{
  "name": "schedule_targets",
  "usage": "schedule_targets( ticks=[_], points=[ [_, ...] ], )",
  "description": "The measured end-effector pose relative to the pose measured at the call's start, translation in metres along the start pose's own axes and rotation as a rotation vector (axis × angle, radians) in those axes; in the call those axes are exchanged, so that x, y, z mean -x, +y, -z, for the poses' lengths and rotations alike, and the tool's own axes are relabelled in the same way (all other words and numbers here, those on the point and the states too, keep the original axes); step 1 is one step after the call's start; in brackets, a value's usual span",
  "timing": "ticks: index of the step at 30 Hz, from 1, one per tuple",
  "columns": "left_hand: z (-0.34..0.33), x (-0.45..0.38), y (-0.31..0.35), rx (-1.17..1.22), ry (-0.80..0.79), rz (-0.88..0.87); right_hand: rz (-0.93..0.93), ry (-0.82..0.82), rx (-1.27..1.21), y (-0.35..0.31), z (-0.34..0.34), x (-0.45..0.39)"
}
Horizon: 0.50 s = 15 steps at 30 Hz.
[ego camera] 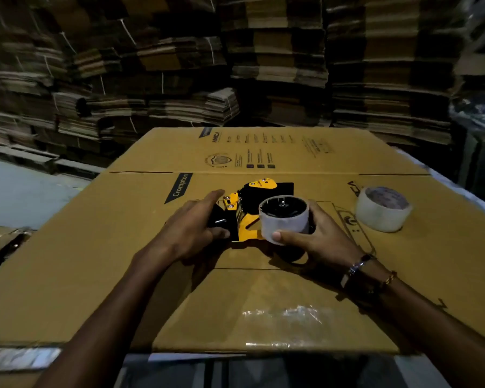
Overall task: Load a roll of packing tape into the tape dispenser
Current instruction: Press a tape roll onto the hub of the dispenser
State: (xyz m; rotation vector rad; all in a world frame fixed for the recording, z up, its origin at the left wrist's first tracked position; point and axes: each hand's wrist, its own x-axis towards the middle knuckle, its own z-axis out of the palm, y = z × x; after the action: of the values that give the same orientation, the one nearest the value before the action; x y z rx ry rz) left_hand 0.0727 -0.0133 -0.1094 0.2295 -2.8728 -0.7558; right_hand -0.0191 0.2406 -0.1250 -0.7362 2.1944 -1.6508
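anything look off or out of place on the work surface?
Mostly tidy. One oddity: a crumpled strip of clear tape is stuck, wrinkled, on the cardboard box near its front edge. The ring on the tape dispenser looks like a bare cardboard core; the full tape roll sits apart, to the right.

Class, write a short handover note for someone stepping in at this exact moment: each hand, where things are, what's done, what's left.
Left hand: gripping the black handle of the tape dispenser, which lies on the flattened carton.
Right hand: fingers wrapped around the thin roll sitting on the dispenser's hub.
Full tape roll: to the right on the carton, untouched.
Done: dispenser steadied.
Left: whether the thin roll is an empty core is unclear; likely clear it, fit the full roll, thread tape.
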Motion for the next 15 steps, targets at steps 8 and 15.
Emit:
schedule_targets(
  ticks=[8,15],
  points=[
    [-0.024,0.041,0.015,-0.247,0.359,-0.109,0.019,0.093,0.086,-0.003,-0.016,0.025],
    [-0.032,0.070,0.029,-0.306,0.435,-0.078,0.083,0.029,0.271,-0.005,-0.025,0.058]
  ],
)
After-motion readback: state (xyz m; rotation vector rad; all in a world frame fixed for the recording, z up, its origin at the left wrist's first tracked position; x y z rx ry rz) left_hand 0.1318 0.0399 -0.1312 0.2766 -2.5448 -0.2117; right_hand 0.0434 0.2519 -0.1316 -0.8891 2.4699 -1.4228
